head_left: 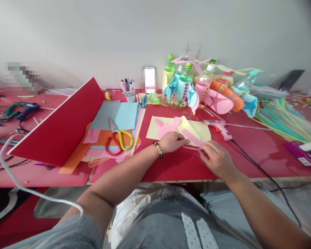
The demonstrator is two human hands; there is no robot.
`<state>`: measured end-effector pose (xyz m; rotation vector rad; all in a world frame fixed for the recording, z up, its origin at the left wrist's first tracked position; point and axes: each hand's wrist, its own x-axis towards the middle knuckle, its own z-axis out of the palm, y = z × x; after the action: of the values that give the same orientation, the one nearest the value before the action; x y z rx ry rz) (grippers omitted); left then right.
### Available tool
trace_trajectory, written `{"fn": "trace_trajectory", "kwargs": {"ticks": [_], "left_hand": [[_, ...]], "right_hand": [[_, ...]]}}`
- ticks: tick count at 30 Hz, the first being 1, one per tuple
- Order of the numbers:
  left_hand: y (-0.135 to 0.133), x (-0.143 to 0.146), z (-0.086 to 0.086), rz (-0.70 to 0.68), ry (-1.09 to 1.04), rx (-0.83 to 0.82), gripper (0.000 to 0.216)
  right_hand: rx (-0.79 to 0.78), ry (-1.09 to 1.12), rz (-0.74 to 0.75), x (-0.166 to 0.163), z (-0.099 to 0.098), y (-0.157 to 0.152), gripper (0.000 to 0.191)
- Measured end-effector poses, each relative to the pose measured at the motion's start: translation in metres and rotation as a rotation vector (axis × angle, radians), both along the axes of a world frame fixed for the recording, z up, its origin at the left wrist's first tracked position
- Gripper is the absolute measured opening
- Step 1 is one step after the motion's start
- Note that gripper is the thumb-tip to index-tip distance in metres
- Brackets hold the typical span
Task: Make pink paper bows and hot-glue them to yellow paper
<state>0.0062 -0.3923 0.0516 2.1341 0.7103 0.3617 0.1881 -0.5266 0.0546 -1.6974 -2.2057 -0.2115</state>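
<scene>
My left hand (171,142), with a beaded bracelet (158,149) on its wrist, rests its fingertips on a pale yellow paper sheet (158,128) carrying pink paper cut-outs (166,127). My right hand (215,157) sits just to its right, its fingers pinched on a thin pale strip (190,148). A long pink paper strip (191,137) lies just above that pinch. Behind my right hand, a pink hot glue gun (219,128) lies on the table. Red-and-yellow-handled scissors (118,138) rest on coloured paper left of my left hand.
A red board (59,124) leans over stacked coloured paper (114,117). Decorated plastic bottles (182,83) crowd the back, beside a pen cup (128,91). Coloured straws (282,119) spread right. A blue glue gun (23,110) lies left. A black cable (261,166) crosses the red table (171,169).
</scene>
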Motion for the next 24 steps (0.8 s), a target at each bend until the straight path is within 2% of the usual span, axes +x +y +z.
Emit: {"fn": "trace_trajectory", "kwargs": {"ticks": [4, 7, 10, 14, 19, 24], "left_hand": [[-0.0019, -0.0009, 0.0022, -0.041, 0.017, -0.181, 0.055], [-0.0023, -0.0019, 0.0045, -0.071, -0.021, -0.312, 0.050], [-0.0020, -0.0027, 0.0065, -0.081, -0.090, -0.367, 0.043], [-0.0019, -0.0024, 0.0073, -0.059, -0.177, -0.393, 0.040], [-0.0011, -0.0005, 0.0042, -0.028, -0.219, -0.349, 0.033], [-0.0002, 0.0000, 0.0040, -0.043, -0.229, -0.283, 0.026]], "right_hand": [[0.092, -0.007, 0.017, -0.0006, 0.0042, 0.0005, 0.012], [0.119, -0.018, 0.033, -0.0010, 0.0060, 0.0001, 0.013], [0.134, 0.010, 0.056, -0.0018, 0.0062, -0.0003, 0.014], [0.135, 0.162, 0.019, -0.0038, 0.0046, 0.0009, 0.013], [0.153, 0.346, 0.003, -0.0055, 0.0021, 0.0058, 0.012], [0.075, 0.480, -0.096, -0.0072, 0.0063, 0.0089, 0.009]]}}
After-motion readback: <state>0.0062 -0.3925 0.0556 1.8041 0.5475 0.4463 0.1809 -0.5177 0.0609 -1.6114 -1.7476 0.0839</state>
